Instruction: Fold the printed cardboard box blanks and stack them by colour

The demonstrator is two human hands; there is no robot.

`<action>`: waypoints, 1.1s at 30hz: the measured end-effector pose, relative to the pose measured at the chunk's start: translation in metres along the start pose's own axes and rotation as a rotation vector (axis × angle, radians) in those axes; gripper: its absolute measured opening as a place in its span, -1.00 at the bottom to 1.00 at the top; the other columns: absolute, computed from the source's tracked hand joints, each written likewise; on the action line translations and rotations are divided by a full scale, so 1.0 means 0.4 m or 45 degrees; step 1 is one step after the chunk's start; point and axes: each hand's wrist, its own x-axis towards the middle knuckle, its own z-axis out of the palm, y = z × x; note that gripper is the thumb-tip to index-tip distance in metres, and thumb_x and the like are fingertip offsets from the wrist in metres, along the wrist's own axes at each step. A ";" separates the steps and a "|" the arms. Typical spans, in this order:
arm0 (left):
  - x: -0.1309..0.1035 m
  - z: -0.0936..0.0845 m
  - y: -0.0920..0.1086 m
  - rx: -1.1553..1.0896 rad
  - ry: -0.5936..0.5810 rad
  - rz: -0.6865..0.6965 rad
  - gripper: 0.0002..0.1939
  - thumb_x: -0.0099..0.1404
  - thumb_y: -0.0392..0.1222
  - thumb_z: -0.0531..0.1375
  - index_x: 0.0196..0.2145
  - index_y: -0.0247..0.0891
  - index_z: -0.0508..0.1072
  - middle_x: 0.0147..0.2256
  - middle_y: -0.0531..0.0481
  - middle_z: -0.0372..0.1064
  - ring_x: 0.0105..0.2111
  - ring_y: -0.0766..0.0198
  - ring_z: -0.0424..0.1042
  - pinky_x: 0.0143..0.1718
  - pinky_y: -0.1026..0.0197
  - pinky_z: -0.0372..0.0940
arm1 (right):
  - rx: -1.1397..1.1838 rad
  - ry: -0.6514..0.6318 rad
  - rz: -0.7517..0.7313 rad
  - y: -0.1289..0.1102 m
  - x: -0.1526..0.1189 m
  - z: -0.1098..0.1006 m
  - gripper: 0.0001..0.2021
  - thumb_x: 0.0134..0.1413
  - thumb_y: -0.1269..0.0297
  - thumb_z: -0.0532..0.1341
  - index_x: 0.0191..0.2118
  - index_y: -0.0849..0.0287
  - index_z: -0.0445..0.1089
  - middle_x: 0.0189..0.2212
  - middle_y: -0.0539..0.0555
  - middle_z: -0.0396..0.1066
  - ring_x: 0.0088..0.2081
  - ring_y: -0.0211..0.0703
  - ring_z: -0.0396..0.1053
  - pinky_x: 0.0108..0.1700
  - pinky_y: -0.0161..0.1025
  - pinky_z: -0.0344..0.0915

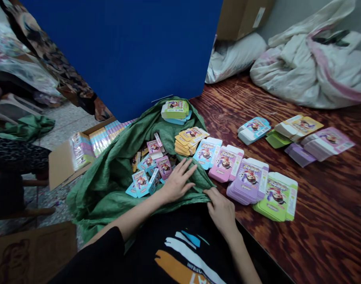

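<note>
While the green sack [100, 197] is touched by the left hand [178, 182], whose fingers are spread apart, its near right edge is pinched between the fingers of the right hand [221, 208]. Small boxes [164, 167] are contained in its mouth. Flat carton stacks [249, 180] are arranged to the right on the wooden table [325, 197]; white sacks [311, 75] are noted at far right.

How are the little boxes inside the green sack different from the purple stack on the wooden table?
The boxes in the sack look folded into shape, while the purple stack looks like flattened cartons. The boxes lie jumbled; the stack is piled facing one way. The boxes come in mixed colors, the stack only in purple. Both carry a cartoon figure.
</note>
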 end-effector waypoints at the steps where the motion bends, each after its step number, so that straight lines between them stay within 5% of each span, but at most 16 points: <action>1: 0.006 0.013 0.008 -0.007 -0.010 0.036 -0.31 0.46 -0.11 0.16 0.44 -0.24 0.05 0.46 -0.36 -0.08 0.49 -0.14 -0.17 0.41 -0.30 0.05 | 0.006 0.019 -0.006 -0.001 -0.001 0.002 -0.57 0.04 0.60 0.06 -0.08 0.08 0.51 -0.17 0.04 0.55 -0.17 -0.15 0.52 -0.26 -0.30 0.29; 10: -0.006 0.052 -0.004 -0.018 0.120 0.000 -0.45 0.49 -0.26 0.06 0.39 -0.27 0.12 0.41 -0.37 0.03 0.47 -0.08 -0.06 0.38 -0.27 0.15 | -0.003 0.095 -0.003 -0.003 -0.002 0.012 -0.57 0.06 0.61 0.05 -0.11 0.07 0.53 -0.21 0.05 0.55 -0.20 -0.16 0.51 -0.26 -0.32 0.27; 16: -0.008 0.049 -0.007 0.031 0.184 -0.140 -0.68 0.44 -0.33 0.07 0.09 -0.28 0.44 0.24 -0.32 0.31 0.34 -0.07 0.23 0.31 -0.25 0.27 | -0.008 0.116 -0.009 0.001 -0.004 0.021 -0.59 0.08 0.59 0.06 -0.09 0.09 0.54 -0.17 0.07 0.56 -0.18 -0.14 0.53 -0.24 -0.31 0.27; 22: 0.007 0.040 -0.007 0.081 0.186 -0.176 -0.76 0.41 -0.35 0.07 -0.09 -0.22 0.51 0.10 -0.22 0.43 0.23 -0.06 0.34 0.33 -0.32 0.19 | -0.008 0.117 -0.005 0.002 -0.003 0.020 -0.58 0.07 0.60 0.06 -0.09 0.10 0.54 -0.18 0.05 0.58 -0.20 -0.16 0.54 -0.26 -0.32 0.26; 29: 0.027 0.043 -0.001 0.150 0.241 -0.169 -0.43 0.37 -0.38 0.10 0.31 -0.33 0.25 0.04 -0.26 0.42 0.10 -0.02 0.39 0.29 -0.27 0.23 | -0.023 0.204 -0.070 0.009 -0.005 0.033 -0.58 0.06 0.61 0.07 -0.11 0.11 0.55 -0.23 0.04 0.56 -0.23 -0.18 0.53 -0.27 -0.32 0.25; 33: 0.039 0.052 -0.006 0.195 0.277 -0.144 -0.42 0.34 -0.40 0.12 0.30 -0.20 0.29 -0.04 -0.17 0.42 0.00 0.01 0.41 0.25 -0.29 0.25 | -0.033 0.260 -0.113 0.011 -0.005 0.038 -0.59 0.06 0.62 0.07 -0.12 0.12 0.55 -0.27 0.03 0.55 -0.26 -0.19 0.52 -0.27 -0.32 0.25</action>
